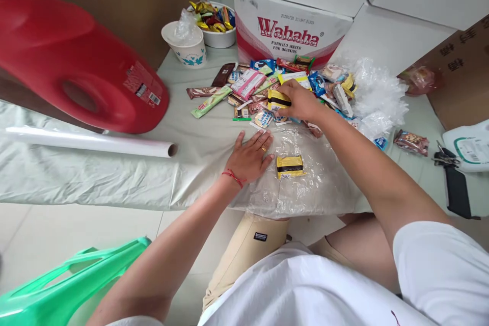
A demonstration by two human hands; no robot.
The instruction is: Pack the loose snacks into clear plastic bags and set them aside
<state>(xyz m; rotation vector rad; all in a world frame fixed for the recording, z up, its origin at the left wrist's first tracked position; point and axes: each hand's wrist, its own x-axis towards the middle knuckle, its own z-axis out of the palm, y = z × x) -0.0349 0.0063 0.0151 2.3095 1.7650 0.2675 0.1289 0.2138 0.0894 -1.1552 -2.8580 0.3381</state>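
Observation:
My left hand lies flat with its fingers stretched out, on the left edge of a sheet of clear plastic film. Just right of it, a snack packet in a yellow and black wrapper rests on the film. Beyond the film, my right hand grips a second yellow and black snack packet between thumb and fingers, over a heap of wrapped snacks. In that heap are a pink packet and a green stick packet. Part of the held packet is hidden by my fingers.
A big red jug and a roll of film occupy the left. Behind the heap stand a Wahaha carton, a paper cup and a white bowl of sweets. Crumpled clear plastic, keys and a white bottle are on the right.

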